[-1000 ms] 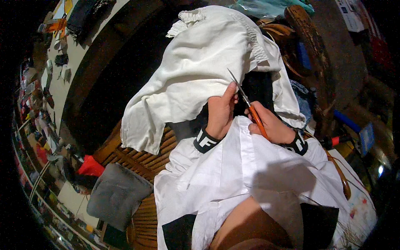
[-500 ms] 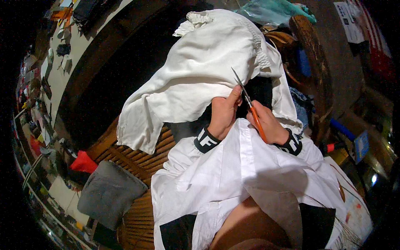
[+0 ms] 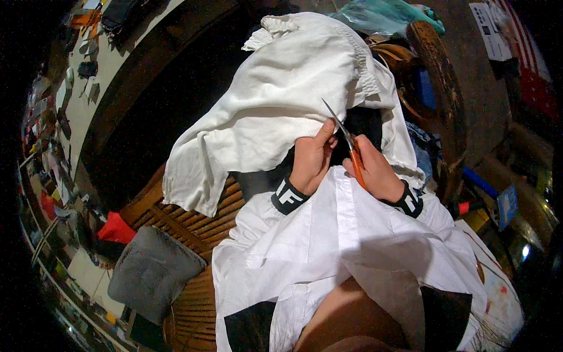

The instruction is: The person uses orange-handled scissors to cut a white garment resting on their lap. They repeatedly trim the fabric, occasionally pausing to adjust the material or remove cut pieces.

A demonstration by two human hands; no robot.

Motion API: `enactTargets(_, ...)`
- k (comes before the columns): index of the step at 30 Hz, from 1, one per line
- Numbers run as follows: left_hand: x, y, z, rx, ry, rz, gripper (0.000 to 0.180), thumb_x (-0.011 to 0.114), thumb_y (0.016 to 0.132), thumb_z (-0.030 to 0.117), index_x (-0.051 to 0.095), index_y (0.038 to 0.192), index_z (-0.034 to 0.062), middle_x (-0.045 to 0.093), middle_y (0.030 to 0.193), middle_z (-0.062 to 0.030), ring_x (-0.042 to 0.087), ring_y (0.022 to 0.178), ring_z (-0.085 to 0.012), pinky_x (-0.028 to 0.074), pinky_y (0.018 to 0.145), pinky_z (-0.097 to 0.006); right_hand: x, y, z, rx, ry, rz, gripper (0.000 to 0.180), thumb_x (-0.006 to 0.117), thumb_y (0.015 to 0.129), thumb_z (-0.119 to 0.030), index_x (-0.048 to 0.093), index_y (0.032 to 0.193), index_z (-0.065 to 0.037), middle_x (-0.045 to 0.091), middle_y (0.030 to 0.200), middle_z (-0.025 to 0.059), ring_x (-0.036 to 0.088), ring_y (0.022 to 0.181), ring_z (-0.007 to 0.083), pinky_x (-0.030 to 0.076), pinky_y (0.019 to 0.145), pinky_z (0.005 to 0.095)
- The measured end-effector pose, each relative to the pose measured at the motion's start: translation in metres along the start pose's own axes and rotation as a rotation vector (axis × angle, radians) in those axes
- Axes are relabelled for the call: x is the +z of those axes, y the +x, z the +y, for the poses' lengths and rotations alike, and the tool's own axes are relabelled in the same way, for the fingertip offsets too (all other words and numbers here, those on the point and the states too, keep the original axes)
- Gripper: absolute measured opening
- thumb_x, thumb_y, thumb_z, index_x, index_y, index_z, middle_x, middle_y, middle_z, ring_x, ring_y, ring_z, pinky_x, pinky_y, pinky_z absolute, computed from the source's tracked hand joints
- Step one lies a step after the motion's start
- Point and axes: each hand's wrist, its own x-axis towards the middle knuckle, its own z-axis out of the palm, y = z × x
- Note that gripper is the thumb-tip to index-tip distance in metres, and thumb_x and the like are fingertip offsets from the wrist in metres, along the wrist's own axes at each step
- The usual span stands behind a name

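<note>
A white garment [image 3: 281,88] with gathered, ribbed edges lies spread over my lap and away from me. My left hand [image 3: 312,159] pinches its near edge, thumb on top, fingers curled beneath. In my right hand [image 3: 380,171] is a pair of scissors [image 3: 356,162] with orange handles and slim pointed blades. The blades slant up and to the left, passing close beside my left thumb, with the tip over the white cloth. They look closed or nearly so. Whether they touch the cloth cannot be made out.
A slatted wooden bench [image 3: 196,299] shows on the left with a grey cushion [image 3: 153,267] and a red piece [image 3: 116,228]. At the right stands a wooden armrest [image 3: 437,76]. Teal plastic [image 3: 387,16] lies at the back. Clutter fills the far left shelf.
The scissors have shifted slightly left and down, their handles drawn more into my right hand. My left hand has moved a little left, still on the garment's edge.
</note>
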Motion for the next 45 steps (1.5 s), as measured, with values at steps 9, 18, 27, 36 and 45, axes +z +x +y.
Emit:
enactTargets(9,-0.005,-0.004,0.004,-0.031,0.419,0.150,0.024,0.067,0.084,0.020,0.063,0.073,-0.0010,0.057,0.068,-0.0025,0.048,0.060,-0.0090,0.037,0.054,-0.024,0.002,0.010,-0.002,-0.062,0.020,-0.022,0.042,0.067,0.077,-0.026,0.040,0.094,0.002,0.045,0.082,0.0173,0.051,0.074,0.0297,0.043,0.067,0.0369)
enactTargets(18,-0.014,0.000,-0.003,-0.044,0.320,0.047,0.025,0.062,0.088,0.019,0.061,0.089,-0.0056,0.060,0.081,-0.0058,0.052,0.067,-0.0119,0.040,0.059,-0.026,0.003,0.008,0.003,-0.071,0.055,0.064,0.036,0.068,0.078,-0.026,0.043,0.077,0.000,0.045,0.066,0.0117,0.048,0.058,0.0235,0.038,0.055,0.0345)
enactTargets(27,-0.018,-0.014,0.025,-0.249,0.566,-0.300,0.023,0.057,0.090,0.019,0.061,0.096,-0.0033,0.054,0.075,-0.0018,0.048,0.067,-0.0102,0.040,0.061,-0.024,0.011,0.013,0.035,-0.076,0.091,0.083,0.033,0.063,0.083,-0.025,0.045,0.077,0.002,0.044,0.062,0.0131,0.042,0.055,0.0188,0.038,0.053,0.0325)
enactTargets(36,-0.008,-0.104,0.206,1.354,0.914,-0.499,0.039,0.052,0.083,0.005,0.051,0.122,0.0038,0.053,0.120,-0.0121,0.051,0.103,-0.0221,0.044,0.077,-0.028,0.016,0.027,0.074,0.124,0.623,-0.157,0.014,0.053,0.087,-0.019,0.048,0.081,-0.008,0.043,0.064,-0.0057,0.034,0.052,0.0042,0.028,0.047,0.0183)
enactTargets(45,0.019,-0.151,0.176,1.268,1.045,-0.789,0.037,0.056,0.082,0.007,0.053,0.119,0.0053,0.054,0.114,-0.0111,0.052,0.097,-0.0229,0.045,0.075,-0.029,0.021,0.024,0.082,0.273,0.825,-0.028,0.025,0.057,0.085,-0.032,0.051,0.086,-0.009,0.048,0.065,-0.0039,0.039,0.045,0.0045,0.029,0.039,0.0168)
